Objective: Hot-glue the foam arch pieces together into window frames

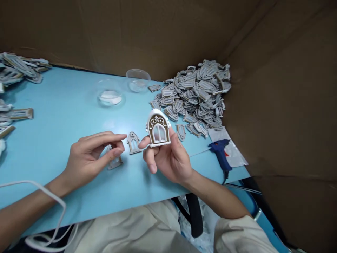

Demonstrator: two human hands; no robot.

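Observation:
My right hand (168, 158) holds up a small arched window ornament (158, 129), white with a brown scrolled frame, pinched between thumb and fingers above the blue table (65, 116). My left hand (92, 154) hovers low over the table with its thumb and fingers closing on a flat grey window piece (115, 161). A second arched grey window piece (133, 142) lies flat between the two hands.
A big heap of grey window pieces (196, 95) fills the back right. More pieces (18, 70) lie at the left edge. Two clear plastic cups (110, 94) stand at the back. A blue glue gun (220, 151) rests by the right edge. Cardboard walls surround the table.

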